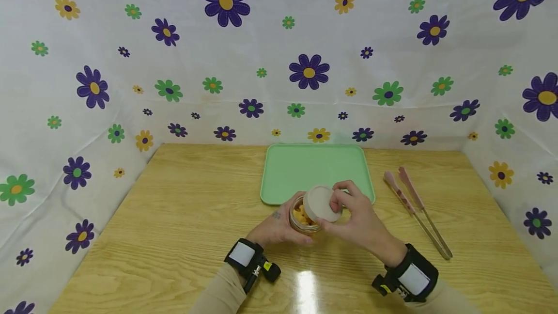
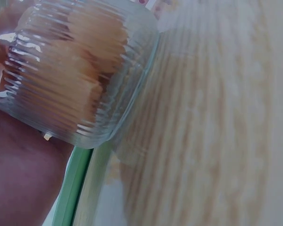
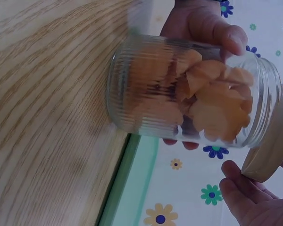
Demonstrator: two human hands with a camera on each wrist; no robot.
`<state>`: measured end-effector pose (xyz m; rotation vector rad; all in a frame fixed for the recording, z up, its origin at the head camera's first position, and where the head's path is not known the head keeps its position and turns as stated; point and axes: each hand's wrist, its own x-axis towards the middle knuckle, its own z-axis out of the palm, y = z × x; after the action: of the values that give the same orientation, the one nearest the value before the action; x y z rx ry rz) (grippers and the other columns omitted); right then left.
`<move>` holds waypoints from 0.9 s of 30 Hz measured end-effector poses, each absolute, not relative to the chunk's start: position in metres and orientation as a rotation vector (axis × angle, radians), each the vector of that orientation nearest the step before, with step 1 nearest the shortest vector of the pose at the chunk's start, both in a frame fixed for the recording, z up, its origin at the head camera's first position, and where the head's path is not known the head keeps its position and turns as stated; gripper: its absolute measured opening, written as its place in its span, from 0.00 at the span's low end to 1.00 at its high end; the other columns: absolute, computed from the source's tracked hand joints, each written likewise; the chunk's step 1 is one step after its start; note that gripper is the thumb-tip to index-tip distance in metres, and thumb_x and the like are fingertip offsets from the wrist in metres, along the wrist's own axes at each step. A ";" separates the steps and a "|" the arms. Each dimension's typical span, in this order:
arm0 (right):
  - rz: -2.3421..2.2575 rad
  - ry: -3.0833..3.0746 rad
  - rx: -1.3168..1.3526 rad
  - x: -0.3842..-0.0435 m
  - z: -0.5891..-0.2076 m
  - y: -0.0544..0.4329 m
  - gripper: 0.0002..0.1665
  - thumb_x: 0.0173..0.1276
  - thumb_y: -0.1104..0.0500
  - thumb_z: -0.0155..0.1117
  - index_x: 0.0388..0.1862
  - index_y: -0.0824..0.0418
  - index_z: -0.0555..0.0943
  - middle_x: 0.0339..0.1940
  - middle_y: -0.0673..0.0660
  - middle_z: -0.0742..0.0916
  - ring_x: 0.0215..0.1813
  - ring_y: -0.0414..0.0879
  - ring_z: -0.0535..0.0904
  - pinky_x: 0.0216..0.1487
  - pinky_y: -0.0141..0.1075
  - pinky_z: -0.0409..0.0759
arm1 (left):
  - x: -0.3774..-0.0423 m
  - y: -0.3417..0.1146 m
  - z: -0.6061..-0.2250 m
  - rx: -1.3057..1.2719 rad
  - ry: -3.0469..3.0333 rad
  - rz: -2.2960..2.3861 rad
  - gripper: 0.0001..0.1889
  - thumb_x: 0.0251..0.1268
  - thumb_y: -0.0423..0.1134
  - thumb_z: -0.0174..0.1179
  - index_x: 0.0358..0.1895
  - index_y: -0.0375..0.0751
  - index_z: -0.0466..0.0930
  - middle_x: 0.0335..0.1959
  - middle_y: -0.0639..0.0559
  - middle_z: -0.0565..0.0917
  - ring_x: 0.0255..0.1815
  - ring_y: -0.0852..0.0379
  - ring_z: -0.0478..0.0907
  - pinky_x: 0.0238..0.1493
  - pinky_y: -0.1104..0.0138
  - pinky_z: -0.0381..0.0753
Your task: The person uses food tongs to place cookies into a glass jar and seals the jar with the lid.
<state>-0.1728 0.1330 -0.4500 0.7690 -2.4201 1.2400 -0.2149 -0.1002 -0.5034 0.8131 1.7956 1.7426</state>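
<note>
A clear ribbed glass jar (image 3: 179, 99) holds several orange, scallop-edged pieces (image 3: 221, 110). My left hand (image 1: 279, 227) grips the jar around its side, and its base is close to the wooden tabletop. The pale round lid (image 1: 320, 203) is tilted over the right part of the jar's mouth, so the pieces show on the left. My right hand (image 1: 359, 217) pinches this lid by its edge. In the right wrist view, the lid leans away from the glass rim. Ribbed glass fills the upper left of the left wrist view.
A light green tray (image 1: 314, 166) lies behind the jar toward the table's back edge. Tongs (image 1: 420, 217) with pink ends and metal arms rest to the right. Flower-printed white cloth (image 1: 261, 52) surrounds the wooden table (image 1: 183, 207) at the back and sides.
</note>
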 end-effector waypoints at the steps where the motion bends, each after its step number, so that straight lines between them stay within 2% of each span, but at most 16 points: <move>1: 1.229 -2.426 0.781 -0.173 -0.450 0.131 0.25 0.53 0.57 0.81 0.27 0.53 0.68 0.48 0.57 0.78 0.46 0.48 0.76 0.41 0.40 0.77 | -0.215 -0.100 -0.504 0.810 1.803 1.739 0.49 0.50 0.30 0.78 0.75 0.59 0.61 0.70 0.50 0.69 0.70 0.53 0.66 0.73 0.59 0.67; 7: 1.238 -2.415 0.850 -0.172 -0.447 0.121 0.24 0.54 0.56 0.80 0.28 0.53 0.68 0.47 0.55 0.77 0.47 0.49 0.76 0.43 0.40 0.78 | -0.214 -0.101 -0.505 0.793 1.804 1.733 0.52 0.49 0.29 0.78 0.76 0.60 0.59 0.69 0.50 0.69 0.68 0.53 0.67 0.72 0.59 0.67; 15: 1.185 -2.432 0.906 -0.173 -0.443 0.118 0.23 0.53 0.55 0.79 0.30 0.52 0.69 0.48 0.53 0.78 0.47 0.47 0.76 0.44 0.39 0.80 | -0.215 -0.098 -0.504 0.796 1.765 1.751 0.52 0.49 0.29 0.77 0.77 0.58 0.58 0.71 0.49 0.66 0.70 0.52 0.66 0.73 0.57 0.66; 20: 1.124 -2.466 0.960 -0.173 -0.438 0.118 0.23 0.53 0.53 0.80 0.34 0.53 0.71 0.48 0.52 0.77 0.49 0.47 0.76 0.45 0.41 0.82 | -0.214 -0.098 -0.504 0.768 1.780 1.754 0.51 0.48 0.30 0.77 0.76 0.54 0.59 0.70 0.48 0.68 0.69 0.53 0.67 0.73 0.58 0.64; 27: 1.054 -2.500 0.985 -0.174 -0.433 0.117 0.23 0.53 0.51 0.81 0.42 0.53 0.78 0.51 0.53 0.79 0.51 0.47 0.78 0.48 0.43 0.84 | -0.214 -0.098 -0.505 0.754 1.733 1.772 0.50 0.47 0.26 0.76 0.76 0.49 0.59 0.68 0.47 0.70 0.67 0.53 0.68 0.73 0.58 0.64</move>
<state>-0.1736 0.1165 -0.4335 0.9854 -2.4997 1.0542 -0.2143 -0.0978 -0.5045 0.7541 1.7328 1.7722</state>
